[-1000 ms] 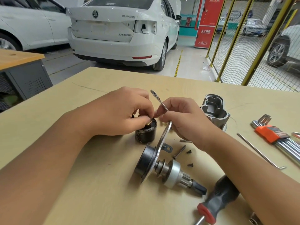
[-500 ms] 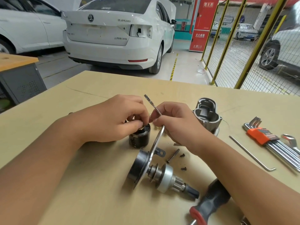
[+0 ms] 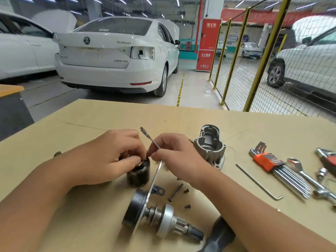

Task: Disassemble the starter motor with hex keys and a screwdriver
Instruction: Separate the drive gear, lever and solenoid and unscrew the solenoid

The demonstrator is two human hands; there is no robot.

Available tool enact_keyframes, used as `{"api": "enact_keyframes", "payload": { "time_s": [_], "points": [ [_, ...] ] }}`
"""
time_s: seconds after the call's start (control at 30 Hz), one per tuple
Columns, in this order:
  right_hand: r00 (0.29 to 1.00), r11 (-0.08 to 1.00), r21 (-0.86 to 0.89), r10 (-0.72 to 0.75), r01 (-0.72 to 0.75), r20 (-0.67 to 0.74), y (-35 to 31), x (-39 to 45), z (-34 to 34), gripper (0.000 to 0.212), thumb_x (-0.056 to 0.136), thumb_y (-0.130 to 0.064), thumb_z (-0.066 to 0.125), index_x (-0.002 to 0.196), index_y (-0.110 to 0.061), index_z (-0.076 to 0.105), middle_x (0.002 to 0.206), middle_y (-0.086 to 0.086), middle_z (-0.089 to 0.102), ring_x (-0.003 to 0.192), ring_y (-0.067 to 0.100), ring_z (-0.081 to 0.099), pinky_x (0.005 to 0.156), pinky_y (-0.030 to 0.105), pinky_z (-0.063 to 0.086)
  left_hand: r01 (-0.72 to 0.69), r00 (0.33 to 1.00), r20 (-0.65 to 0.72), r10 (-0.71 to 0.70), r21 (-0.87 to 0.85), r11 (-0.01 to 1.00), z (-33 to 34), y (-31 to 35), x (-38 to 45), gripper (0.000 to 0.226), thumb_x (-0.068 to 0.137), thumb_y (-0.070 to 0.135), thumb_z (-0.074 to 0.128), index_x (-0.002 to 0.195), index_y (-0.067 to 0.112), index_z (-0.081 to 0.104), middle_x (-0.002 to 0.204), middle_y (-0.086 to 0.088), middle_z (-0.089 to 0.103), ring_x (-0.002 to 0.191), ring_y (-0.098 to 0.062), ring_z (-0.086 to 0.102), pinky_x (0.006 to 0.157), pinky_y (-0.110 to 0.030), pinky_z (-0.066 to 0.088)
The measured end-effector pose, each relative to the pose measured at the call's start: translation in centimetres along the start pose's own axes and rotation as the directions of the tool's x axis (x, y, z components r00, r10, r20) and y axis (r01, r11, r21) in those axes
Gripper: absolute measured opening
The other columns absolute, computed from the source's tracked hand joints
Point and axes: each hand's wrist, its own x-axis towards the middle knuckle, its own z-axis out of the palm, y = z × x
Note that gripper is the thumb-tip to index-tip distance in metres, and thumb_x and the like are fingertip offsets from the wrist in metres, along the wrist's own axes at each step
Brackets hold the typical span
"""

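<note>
On the tan wooden table (image 3: 91,224), the left hand (image 3: 107,157) pinches something small on top of the short black round motor part (image 3: 139,174), which stands upright. The right hand (image 3: 174,153) pinches a thin flat silver metal strip (image 3: 151,140) just beside it. A grey metal housing (image 3: 210,144) stands near the right hand.

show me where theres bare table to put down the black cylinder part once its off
Bare patches: the far table beyond both hands, and the strip between the grey housing and the hex key set. Crowded: between the right hand and the shaft assembly, where loose screws and a pin lie, and the right edge with the wrench.
</note>
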Motion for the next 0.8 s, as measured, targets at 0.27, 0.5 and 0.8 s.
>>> {"api": "enact_keyframes", "payload": {
  "time_s": [0.27,0.5,0.8],
  "points": [
    [0.999,1.0,-0.02,-0.015,0.015,-0.033,0.0,-0.1,-0.2,0.016,0.082,-0.008,0.067,0.079,-0.024,0.071,0.073,-0.014,0.065,0.057,-0.002,0.053,0.06,0.023,0.043,0.088,0.972,-0.224,-0.073,0.057,0.994,1.9,-0.1,1.1,0.012,0.091,0.024,0.076,0.084,0.021,0.068,0.082,0.013,0.056,0.08,-0.007,0.055,0.069,-0.012,0.038],
    [0.999,0.999,-0.014,-0.03,0.029,-0.043,0.1,-0.1,0.0,0.016,0.081,-0.006,0.066,0.079,-0.021,0.07,0.075,-0.01,0.067,0.058,-0.005,0.052,0.064,0.025,0.042,0.103,0.969,-0.215,-0.125,-0.113,0.988,1.9,-0.2,0.9,0.005,0.085,0.034,0.073,0.082,0.033,0.069,0.086,0.008,0.057,0.074,-0.019,0.058,0.062,-0.016,0.043],
    [0.999,1.0,-0.022,-0.011,0.01,-0.033,-0.3,0.0,-0.1,0.013,0.082,-0.004,0.065,0.082,-0.016,0.071,0.07,-0.007,0.062,0.061,0.006,0.052,0.061,0.029,0.044,0.064,0.963,-0.256,-0.091,-0.111,0.992,2.1,-0.5,1.2,0.018,0.084,0.036,0.083,0.075,0.029,0.069,0.089,0.015,0.057,0.07,-0.016,0.056,0.061,-0.013,0.039]
  ]
}}
